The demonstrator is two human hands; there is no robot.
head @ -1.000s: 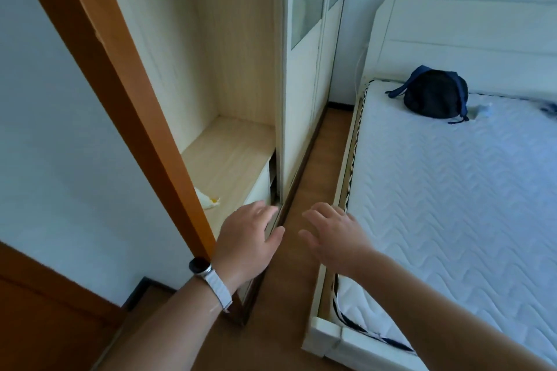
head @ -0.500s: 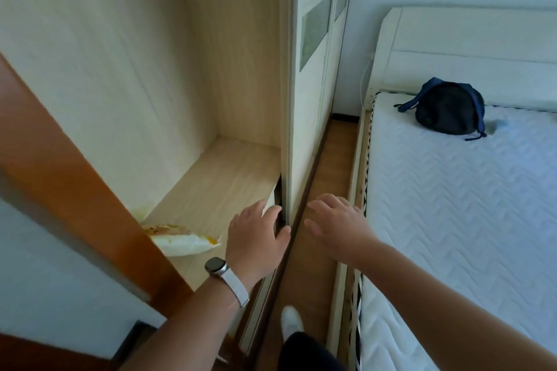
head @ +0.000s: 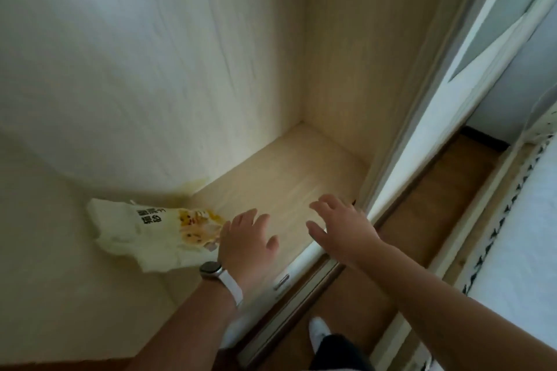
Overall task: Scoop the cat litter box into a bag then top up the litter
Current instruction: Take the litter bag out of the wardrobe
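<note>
Reaching over the wardrobe shelf point(head: 289, 178), both hands hover palm-down, fingers spread, holding nothing. Left hand point(head: 245, 242), watch point(head: 211, 269) on its wrist, sits just right of the white-and-yellow litter bag point(head: 144, 235) lying lower left of frame. Right hand point(head: 343, 229) at centre, near the sliding door point(head: 422, 135).

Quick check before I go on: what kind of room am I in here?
Most likely a bedroom, at an open built-in wardrobe. A quilted mattress lies to the right across a strip of wooden floor, and a printed bag sits on the wardrobe shelf.
</note>
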